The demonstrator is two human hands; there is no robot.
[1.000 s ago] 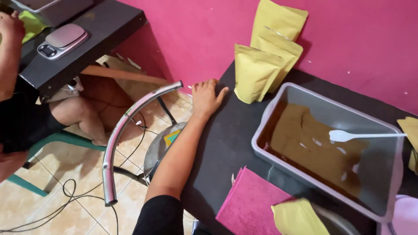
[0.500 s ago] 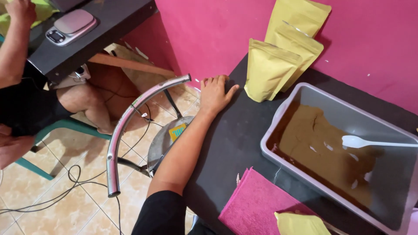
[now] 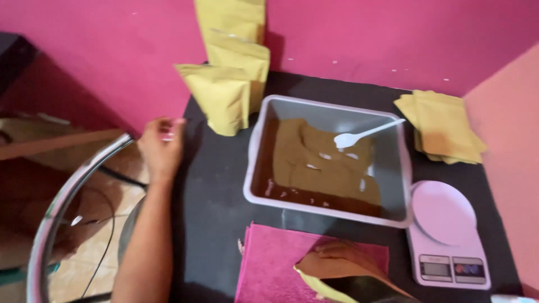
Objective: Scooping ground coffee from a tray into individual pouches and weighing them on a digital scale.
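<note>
While left hand [image 3: 161,147] grips table edge [image 3: 188,146], right hand [image 3: 342,259] presses yellow pouch [image 3: 320,285].

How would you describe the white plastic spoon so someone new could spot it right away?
On the black table stands a grey tub of brown powder. The white spoon lies in it, handle toward the far right corner, the only white thing inside.

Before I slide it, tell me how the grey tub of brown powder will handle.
The grey tub probably feels heavy, since brown powder covers most of its floor. It likely slides flat rather than tips, being low and wide. The white spoon resting loose inside may shift.
</note>
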